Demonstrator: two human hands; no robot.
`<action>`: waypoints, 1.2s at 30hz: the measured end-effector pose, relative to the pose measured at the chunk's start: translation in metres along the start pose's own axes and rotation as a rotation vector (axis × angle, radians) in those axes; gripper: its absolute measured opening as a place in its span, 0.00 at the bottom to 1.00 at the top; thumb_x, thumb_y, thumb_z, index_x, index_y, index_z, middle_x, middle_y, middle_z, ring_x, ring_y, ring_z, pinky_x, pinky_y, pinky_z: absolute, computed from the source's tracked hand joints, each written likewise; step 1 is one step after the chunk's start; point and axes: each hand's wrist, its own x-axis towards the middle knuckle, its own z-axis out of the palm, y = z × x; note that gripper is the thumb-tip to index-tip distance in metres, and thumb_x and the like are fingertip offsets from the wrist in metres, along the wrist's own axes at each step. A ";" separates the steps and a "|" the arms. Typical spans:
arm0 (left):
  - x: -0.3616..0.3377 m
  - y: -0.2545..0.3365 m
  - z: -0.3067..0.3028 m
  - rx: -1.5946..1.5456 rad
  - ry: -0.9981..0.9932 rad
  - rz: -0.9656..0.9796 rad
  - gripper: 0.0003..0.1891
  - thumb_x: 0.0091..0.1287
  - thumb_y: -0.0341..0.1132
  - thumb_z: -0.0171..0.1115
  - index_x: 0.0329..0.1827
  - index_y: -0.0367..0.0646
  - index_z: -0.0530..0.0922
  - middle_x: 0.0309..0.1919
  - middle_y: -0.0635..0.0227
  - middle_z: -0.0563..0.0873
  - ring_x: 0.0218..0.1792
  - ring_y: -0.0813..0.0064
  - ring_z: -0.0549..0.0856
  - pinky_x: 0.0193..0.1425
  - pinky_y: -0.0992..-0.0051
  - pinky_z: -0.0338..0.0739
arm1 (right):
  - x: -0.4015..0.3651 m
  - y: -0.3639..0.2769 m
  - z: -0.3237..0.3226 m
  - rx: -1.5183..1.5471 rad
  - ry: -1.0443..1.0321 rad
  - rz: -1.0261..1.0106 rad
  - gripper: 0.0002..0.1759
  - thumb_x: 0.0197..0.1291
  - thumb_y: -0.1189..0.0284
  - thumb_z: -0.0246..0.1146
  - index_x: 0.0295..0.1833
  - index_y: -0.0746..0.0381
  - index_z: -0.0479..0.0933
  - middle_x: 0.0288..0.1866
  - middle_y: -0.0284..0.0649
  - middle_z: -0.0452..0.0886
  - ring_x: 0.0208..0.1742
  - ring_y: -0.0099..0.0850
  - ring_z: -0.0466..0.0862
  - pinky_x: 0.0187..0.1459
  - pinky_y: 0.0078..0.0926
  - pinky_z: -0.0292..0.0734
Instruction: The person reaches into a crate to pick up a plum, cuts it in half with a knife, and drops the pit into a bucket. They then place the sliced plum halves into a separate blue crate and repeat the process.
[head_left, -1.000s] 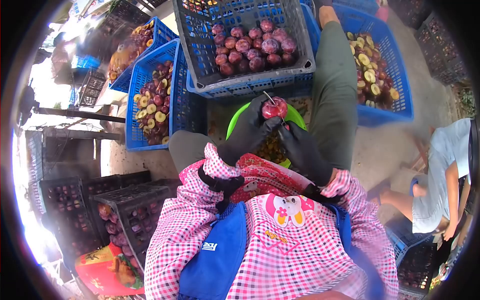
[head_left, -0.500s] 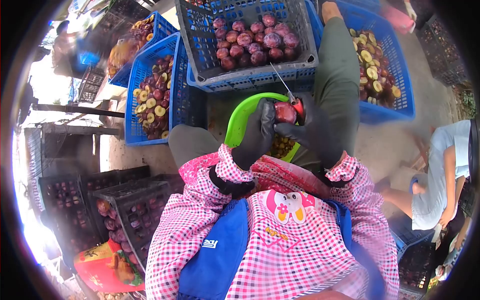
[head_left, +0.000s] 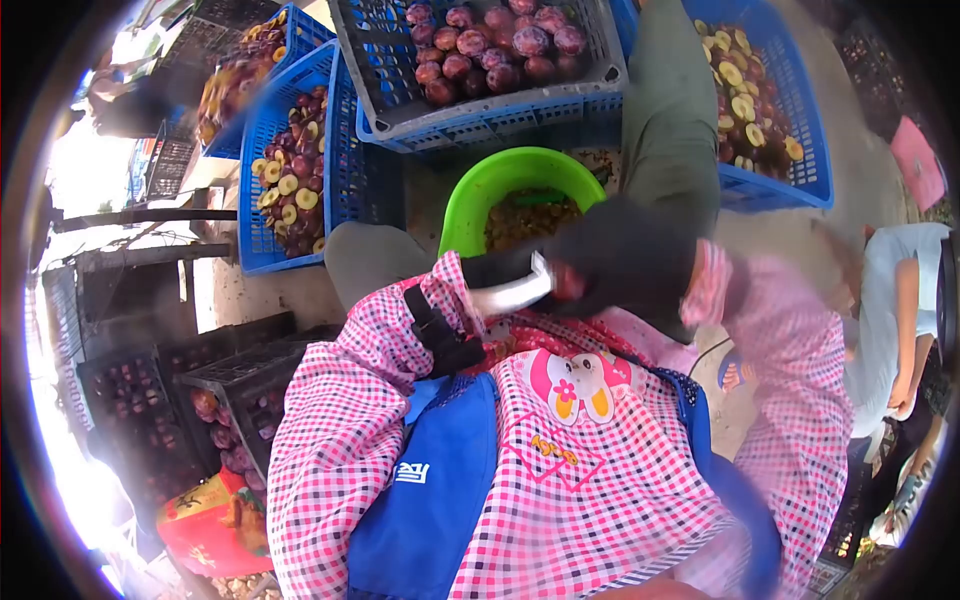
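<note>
My right hand (head_left: 625, 258), in a black glove, is blurred and closed around a knife, with a dark red patch showing at its fingers. The pale knife blade (head_left: 515, 292) points down to the left, across my left wrist. My left hand (head_left: 495, 268), also black-gloved, meets the right one, but its fingers are hidden behind the blade and the right hand. Whether a plum is between the hands cannot be seen. Just beyond them stands a bright green basin (head_left: 462, 205) with brownish pieces (head_left: 525, 215) at its bottom.
A black crate (head_left: 380, 112) of whole plums (head_left: 500, 50) rests on a blue crate ahead. Blue crates of cut plums stand at left (head_left: 250, 225) and right (head_left: 800, 100). Dark plum crates (head_left: 245, 375) are at lower left. Another person (head_left: 895, 300) sits at right.
The knife has swung from pointing up and away to pointing down-left toward me. My hands have come nearer my body, off the basin. The plum in my left hand is now out of sight.
</note>
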 end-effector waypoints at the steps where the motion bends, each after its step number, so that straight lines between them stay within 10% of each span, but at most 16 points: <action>1: 0.006 0.005 -0.001 -0.398 0.158 -0.329 0.18 0.70 0.51 0.58 0.47 0.45 0.77 0.31 0.67 0.81 0.29 0.71 0.79 0.36 0.71 0.72 | -0.003 0.005 0.004 0.194 0.154 0.083 0.18 0.51 0.55 0.73 0.39 0.54 0.77 0.23 0.34 0.77 0.25 0.31 0.82 0.27 0.32 0.72; 3: 0.034 0.014 -0.022 -1.159 0.475 -0.942 0.26 0.73 0.60 0.48 0.43 0.44 0.77 0.18 0.70 0.75 0.13 0.77 0.69 0.16 0.79 0.60 | -0.009 0.026 0.003 0.283 0.422 0.231 0.11 0.62 0.58 0.64 0.41 0.53 0.76 0.24 0.27 0.73 0.23 0.20 0.76 0.25 0.24 0.67; 4: 0.037 0.021 -0.032 -1.054 0.610 -0.972 0.29 0.74 0.62 0.42 0.41 0.42 0.77 0.16 0.72 0.72 0.12 0.80 0.66 0.16 0.81 0.56 | -0.014 0.042 -0.002 0.683 0.508 0.313 0.11 0.66 0.59 0.59 0.43 0.55 0.76 0.24 0.26 0.72 0.23 0.17 0.72 0.25 0.20 0.65; 5: 0.032 0.024 -0.046 -1.381 0.313 -0.837 0.30 0.75 0.62 0.40 0.41 0.41 0.76 0.15 0.72 0.71 0.11 0.80 0.63 0.15 0.80 0.55 | -0.011 0.045 -0.005 1.092 0.585 0.398 0.13 0.70 0.59 0.54 0.45 0.56 0.76 0.25 0.24 0.70 0.22 0.14 0.68 0.24 0.17 0.62; 11: 0.033 0.039 -0.058 -1.181 0.443 -0.831 0.31 0.74 0.63 0.39 0.42 0.41 0.76 0.16 0.71 0.71 0.11 0.78 0.63 0.16 0.77 0.56 | -0.014 0.041 -0.011 0.933 0.556 0.198 0.18 0.75 0.58 0.46 0.51 0.61 0.72 0.25 0.26 0.68 0.20 0.14 0.65 0.22 0.15 0.60; 14: -0.001 0.062 -0.113 -0.593 0.750 -0.725 0.33 0.71 0.67 0.44 0.45 0.40 0.76 0.19 0.71 0.73 0.16 0.77 0.69 0.21 0.77 0.63 | -0.027 0.034 -0.021 0.826 0.726 0.471 0.18 0.75 0.60 0.45 0.53 0.63 0.71 0.25 0.28 0.68 0.20 0.16 0.65 0.22 0.15 0.61; 17: -0.076 0.071 -0.212 -0.935 0.742 -0.004 0.33 0.66 0.52 0.62 0.67 0.39 0.69 0.41 0.69 0.80 0.41 0.78 0.80 0.45 0.74 0.75 | -0.056 0.068 -0.052 0.724 1.032 0.388 0.25 0.75 0.57 0.46 0.66 0.63 0.66 0.39 0.33 0.74 0.26 0.16 0.68 0.26 0.17 0.64; 21: -0.048 0.076 -0.231 -0.729 0.926 -0.305 0.35 0.67 0.61 0.57 0.65 0.38 0.71 0.45 0.65 0.82 0.41 0.73 0.81 0.46 0.70 0.77 | -0.073 0.109 -0.135 0.852 1.191 0.478 0.24 0.71 0.53 0.55 0.56 0.64 0.76 0.34 0.37 0.78 0.27 0.21 0.72 0.28 0.21 0.66; 22: 0.001 0.076 -0.211 -0.480 1.080 -0.446 0.37 0.66 0.65 0.56 0.61 0.37 0.72 0.43 0.63 0.82 0.36 0.70 0.81 0.41 0.68 0.77 | -0.069 0.120 -0.152 0.343 1.107 0.726 0.26 0.68 0.50 0.57 0.51 0.65 0.77 0.33 0.39 0.79 0.29 0.24 0.74 0.32 0.24 0.69; 23: 0.026 0.065 -0.207 -0.283 0.943 -0.583 0.36 0.67 0.63 0.55 0.61 0.38 0.73 0.44 0.62 0.83 0.37 0.69 0.81 0.40 0.67 0.77 | -0.070 0.126 -0.161 -0.171 0.971 0.933 0.27 0.66 0.48 0.60 0.46 0.66 0.79 0.31 0.41 0.80 0.31 0.26 0.77 0.35 0.28 0.71; 27: 0.104 -0.009 -0.234 0.000 0.571 -0.996 0.24 0.72 0.49 0.55 0.62 0.41 0.75 0.45 0.63 0.83 0.48 0.72 0.83 0.52 0.71 0.78 | -0.077 0.131 -0.166 -0.312 0.948 1.012 0.30 0.61 0.46 0.64 0.43 0.68 0.79 0.34 0.44 0.81 0.35 0.31 0.78 0.42 0.32 0.73; 30: 0.122 -0.104 -0.259 0.496 -0.233 -1.101 0.23 0.70 0.50 0.55 0.57 0.40 0.76 0.49 0.59 0.85 0.45 0.68 0.84 0.43 0.67 0.78 | -0.080 0.109 -0.148 -0.406 0.946 0.752 0.25 0.64 0.55 0.65 0.47 0.69 0.78 0.35 0.46 0.81 0.35 0.30 0.78 0.43 0.31 0.73; 36: 0.148 -0.140 -0.251 0.327 -0.286 -0.962 0.22 0.72 0.49 0.52 0.57 0.40 0.76 0.49 0.60 0.85 0.46 0.68 0.84 0.48 0.68 0.79 | -0.079 0.100 -0.126 -0.071 0.924 0.919 0.19 0.71 0.62 0.58 0.54 0.67 0.75 0.35 0.44 0.81 0.35 0.26 0.77 0.41 0.26 0.73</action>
